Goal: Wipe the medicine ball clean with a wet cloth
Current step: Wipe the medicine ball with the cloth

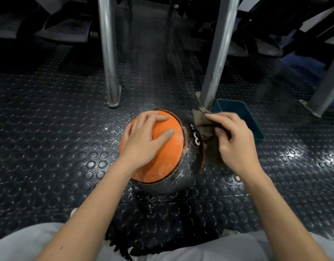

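Presently, the medicine ball (pixel 162 159) sits on the studded black rubber floor (pixel 49 129), directly in front of the seated person and between the two forearms. Its near-left face is an orange panel; the right face is black mesh-patterned and carries a white numeral "3" (pixel 197 139).

Left hand (pixel 143 136): laid flat on top of the orange panel, palm down. Its fingers (pixel 153 117) are straight and spread, pressing on the surface without curling round anything.

Right hand (pixel 236 140): at the ball's right side. Its fingers (pixel 221 131) are curled and bunched round a brownish cloth (pixel 202 125), which lies against the black face just beside the numeral. The cloth's lower part is in shadow, and its edge there cannot be made out.

White specks (pixel 113 132) are scattered on the floor around the ball, and a pale film shows along the seam between the orange and black panels.

A blue tub (pixel 243 113) stands on the floor just behind the right hand, partly hidden by it. Its contents cannot be seen. A round metal leg (pixel 108 53) rises behind the ball to the left; a grey post (pixel 219 49) meets the floor just beyond the cloth. Light grey trousers (pixel 21 245) fill the bottom edge, with dark fringed strands (pixel 122 240) lying on the floor between the knees.
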Available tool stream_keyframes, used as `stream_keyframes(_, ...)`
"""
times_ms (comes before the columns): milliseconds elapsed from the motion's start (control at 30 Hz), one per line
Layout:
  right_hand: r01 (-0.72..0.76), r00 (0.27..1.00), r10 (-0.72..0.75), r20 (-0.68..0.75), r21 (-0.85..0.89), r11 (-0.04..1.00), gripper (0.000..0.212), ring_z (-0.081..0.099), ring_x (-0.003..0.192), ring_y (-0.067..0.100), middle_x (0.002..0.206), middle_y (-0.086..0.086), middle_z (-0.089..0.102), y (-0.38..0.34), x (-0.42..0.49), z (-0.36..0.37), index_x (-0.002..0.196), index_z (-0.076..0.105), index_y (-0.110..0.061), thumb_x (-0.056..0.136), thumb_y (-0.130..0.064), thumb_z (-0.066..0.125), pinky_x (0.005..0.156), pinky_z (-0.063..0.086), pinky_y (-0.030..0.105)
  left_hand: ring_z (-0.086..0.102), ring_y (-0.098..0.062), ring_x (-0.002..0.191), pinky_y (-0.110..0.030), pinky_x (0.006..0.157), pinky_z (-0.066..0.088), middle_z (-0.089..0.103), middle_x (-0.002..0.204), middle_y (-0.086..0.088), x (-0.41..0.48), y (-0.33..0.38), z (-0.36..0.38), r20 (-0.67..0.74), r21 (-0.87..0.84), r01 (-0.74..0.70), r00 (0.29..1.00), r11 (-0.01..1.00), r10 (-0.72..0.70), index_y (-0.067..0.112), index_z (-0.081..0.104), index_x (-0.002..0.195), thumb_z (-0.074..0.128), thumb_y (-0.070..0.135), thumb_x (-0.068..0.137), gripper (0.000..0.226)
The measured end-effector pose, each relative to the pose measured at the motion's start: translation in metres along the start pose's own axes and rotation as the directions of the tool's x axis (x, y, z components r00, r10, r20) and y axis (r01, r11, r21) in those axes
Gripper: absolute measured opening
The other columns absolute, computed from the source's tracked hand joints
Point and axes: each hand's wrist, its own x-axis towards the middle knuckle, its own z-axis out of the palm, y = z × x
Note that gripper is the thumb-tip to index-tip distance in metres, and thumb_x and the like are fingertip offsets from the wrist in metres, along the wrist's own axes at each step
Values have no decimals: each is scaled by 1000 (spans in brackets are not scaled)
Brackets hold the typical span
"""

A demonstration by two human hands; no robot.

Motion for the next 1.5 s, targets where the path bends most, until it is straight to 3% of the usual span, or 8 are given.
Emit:
stream_keyframes(233, -33, 993, 45, 113, -110, 993, 44, 47, 92, 28, 112, 2, 61, 13, -4, 17, 108, 71, -18, 85, 12, 48, 88, 42, 43, 27, 11, 115, -37, 110, 10, 33, 119, 31, -2, 1, 1, 9, 2, -9, 1000, 1000, 9, 55, 40, 106, 31, 74, 67, 44)
stream_keyframes(367, -23, 1000, 23, 6, 8, 1000, 41, 50, 100, 23, 110, -6, 57, -1, 0, 4, 112, 68, -17, 86, 11, 52, 91, 31, 7, 27, 9, 118, -39, 112, 10, 32, 120, 31, -1, 1, 1, 14, 14, -17, 1000, 1000, 16, 55, 40, 107, 32, 74, 69, 43)
stream_keyframes(500, 181, 973, -186, 139, 50, 982, 46, 46, 96, 16, 115, -7, 56, -14, -6, 16, 112, 68, -22, 84, 8, 48, 89, 30, 11, 29, 11, 115, -34, 109, 12, 34, 118, 31, -1, 0, 1, -14, 2, -11, 1000, 1000, 11, 55, 41, 104, 34, 72, 68, 41)
stream_keyframes(700, -102, 994, 103, 27, -21, 995, 46, 47, 97, 27, 109, -11, 56, 4, -5, 15, 107, 70, -20, 85, 14, 48, 83, 23, 0, 28, 7, 119, -30, 107, 7, 33, 121, 30, -1, 1, -1, 23, 9, -4, 1000, 1000, 4, 53, 40, 108, 42, 63, 76, 33)
stream_keyframes(867, 214, 969, -223, 107, 91, 973, 47, 43, 96, 15, 118, -14, 54, -21, -9, 18, 110, 68, -22, 83, 9, 46, 88, 28, 6, 28, 11, 115, -28, 104, 10, 31, 114, 35, 0, 0, 0, 14, 1, -7, 1000, 1000, 7, 61, 38, 96, 34, 72, 68, 30)
stream_keyframes(1067, -165, 982, 175, 77, -124, 979, 46, 42, 95, 24, 112, 1, 59, 16, -5, 16, 110, 69, -21, 87, 11, 44, 90, 37, 30, 28, 9, 118, -34, 110, 8, 32, 118, 32, -1, 1, -1, 26, -12, -8, 1000, 1000, 9, 53, 42, 107, 48, 61, 80, 29)
stream_keyframes(1367, 7, 991, -27, 129, 154, 988, 50, 48, 104, 21, 110, -5, 56, -3, -5, 25, 104, 70, -27, 85, 11, 45, 92, 28, 6, 31, 8, 117, -33, 108, 13, 35, 120, 29, 0, -2, -1, -9, -23, 0, 1000, 1000, 0, 58, 40, 100, 34, 74, 66, 38)
stream_keyframes(1500, -184, 980, 190, 52, -111, 977, 45, 43, 98, 25, 107, 3, 57, 18, -3, 20, 104, 72, -19, 86, 12, 47, 94, 40, 38, 28, 8, 118, -35, 110, 9, 33, 121, 30, -1, 0, -2, 10, -1, 2, 1000, 1000, -2, 53, 42, 106, 42, 69, 73, 37)
